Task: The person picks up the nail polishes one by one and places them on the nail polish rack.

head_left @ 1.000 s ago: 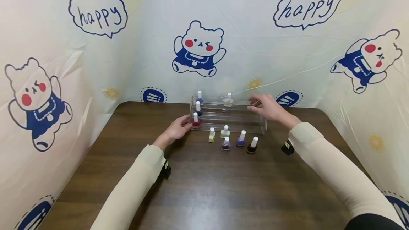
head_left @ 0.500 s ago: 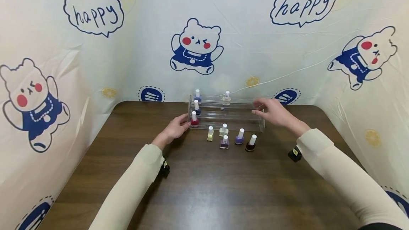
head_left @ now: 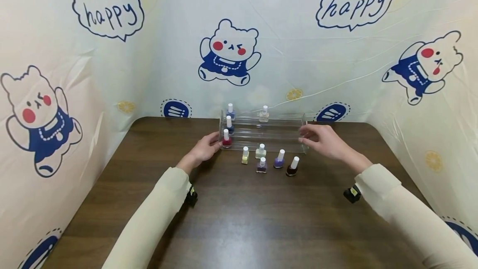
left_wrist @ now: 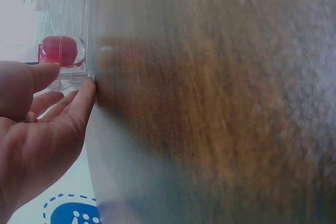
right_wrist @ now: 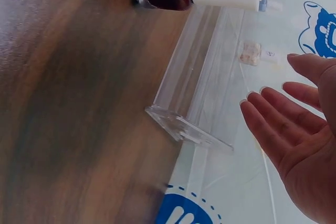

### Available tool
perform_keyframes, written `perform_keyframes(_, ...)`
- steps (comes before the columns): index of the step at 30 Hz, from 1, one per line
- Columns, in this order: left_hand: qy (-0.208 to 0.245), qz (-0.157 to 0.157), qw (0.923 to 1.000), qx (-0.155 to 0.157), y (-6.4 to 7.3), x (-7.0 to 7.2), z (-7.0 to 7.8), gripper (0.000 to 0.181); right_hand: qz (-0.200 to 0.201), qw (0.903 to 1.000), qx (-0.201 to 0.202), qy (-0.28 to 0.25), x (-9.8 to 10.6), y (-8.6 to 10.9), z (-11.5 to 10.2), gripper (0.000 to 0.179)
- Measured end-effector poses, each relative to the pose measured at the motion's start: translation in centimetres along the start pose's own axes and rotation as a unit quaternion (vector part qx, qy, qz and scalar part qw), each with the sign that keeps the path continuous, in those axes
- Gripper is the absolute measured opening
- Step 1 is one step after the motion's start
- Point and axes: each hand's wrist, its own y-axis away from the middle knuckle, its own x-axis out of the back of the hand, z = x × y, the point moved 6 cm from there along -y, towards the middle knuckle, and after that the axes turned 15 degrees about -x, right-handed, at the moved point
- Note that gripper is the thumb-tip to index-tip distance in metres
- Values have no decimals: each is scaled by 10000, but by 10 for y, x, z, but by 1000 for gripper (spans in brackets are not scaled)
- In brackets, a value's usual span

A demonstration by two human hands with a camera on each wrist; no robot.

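Observation:
A clear acrylic stepped rack [head_left: 276,146] stands at the back of the table. My left hand [head_left: 204,147] touches its left end with fingers mostly straight, the thumb beside the red nail polish bottle [left_wrist: 59,52]. Above that bottle on the rack's left side stand a dark blue one [head_left: 229,125] and a light blue one [head_left: 230,114]. A clear polish bottle [head_left: 263,116] sits on the top tier, near the middle. My right hand [head_left: 324,141] is by the rack's right end, fingers loosely extended, holding nothing; in the right wrist view its fingertips look apart from the rack.
Several polish bottles stand before the rack: yellow [head_left: 245,157], pale [head_left: 260,152], dark purple [head_left: 262,167], violet [head_left: 279,161] and dark maroon [head_left: 292,169]. A printed cloth [head_left: 164,74] hangs behind and beside the wooden table [head_left: 239,227].
My right hand has moved right and toward me, from behind the rack's upper right to its right end. My left hand stays at the left end. The bottles keep their places.

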Motion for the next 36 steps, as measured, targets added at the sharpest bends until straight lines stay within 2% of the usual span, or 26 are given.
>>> perform_keyframes(16,-81,-23,10000,42,4,-3,0,56,-213,9994,166,-202,-18,22,-1,20)
perform_keyframes(29,-110,-23,9999,26,4,-1,0,56,-607,9970,196,-449,-37,31,-3,27)
perform_keyframes(36,-119,-15,9999,-28,1,0,0,56,-660,9960,322,-512,-45,33,-4,25)
